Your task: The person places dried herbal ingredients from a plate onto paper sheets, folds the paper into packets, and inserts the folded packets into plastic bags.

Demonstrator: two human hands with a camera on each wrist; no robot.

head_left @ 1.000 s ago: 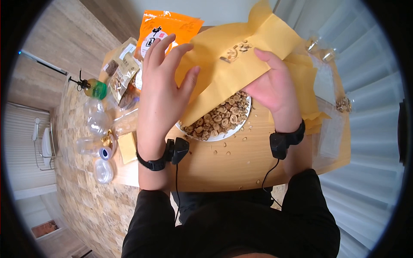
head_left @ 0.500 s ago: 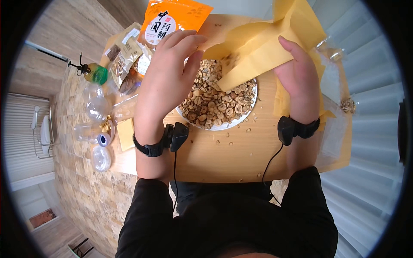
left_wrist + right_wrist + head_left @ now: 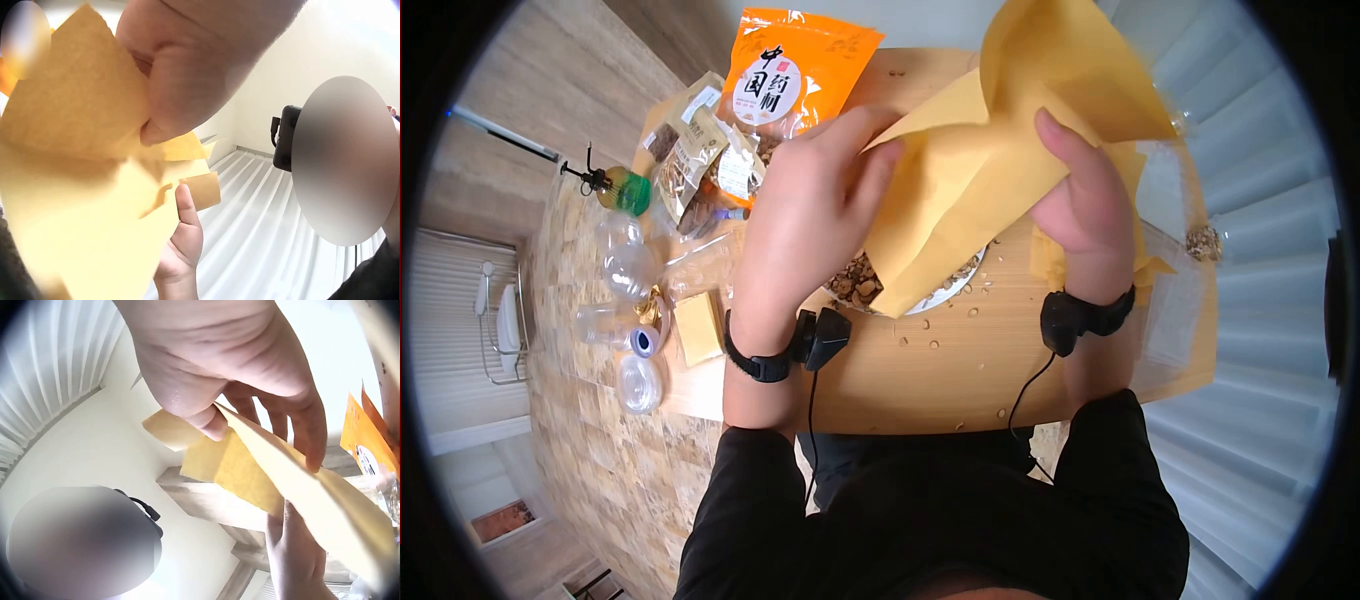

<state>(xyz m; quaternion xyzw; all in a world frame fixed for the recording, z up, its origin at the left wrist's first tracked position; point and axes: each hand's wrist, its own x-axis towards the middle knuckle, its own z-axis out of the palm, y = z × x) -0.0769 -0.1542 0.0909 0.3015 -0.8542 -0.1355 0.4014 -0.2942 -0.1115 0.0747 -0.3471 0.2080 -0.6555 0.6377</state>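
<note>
A sheet of yellow paper point(image 3: 960, 190), folded and bent, spans both hands above a white plate point(image 3: 948, 290) of dried brown slices point(image 3: 855, 282). My left hand point(image 3: 815, 200) pinches the sheet's left edge; the left wrist view shows that hand point(image 3: 194, 69) with its thumb against the paper point(image 3: 75, 94). On the other side my right hand point(image 3: 1088, 195) grips the sheet, thumb in front and most fingers hidden behind. From the right wrist, this hand's point(image 3: 231, 369) thumb and fingers lie on either side of the paper point(image 3: 300, 481). Paper covers most of the plate.
An orange pouch point(image 3: 800, 70) and smaller packets point(image 3: 690, 160) lie at the back left. Down the left are a green-based spray bottle point(image 3: 625, 190), clear containers point(image 3: 628, 270) and a yellow block point(image 3: 698, 328). More yellow sheets point(image 3: 1050, 260) and clear bags point(image 3: 1168, 300) lie right.
My left hand's spread fingers have closed onto the paper's edge. Since half a second ago, the sheet has moved left and toward the body, covering more of the plate.
</note>
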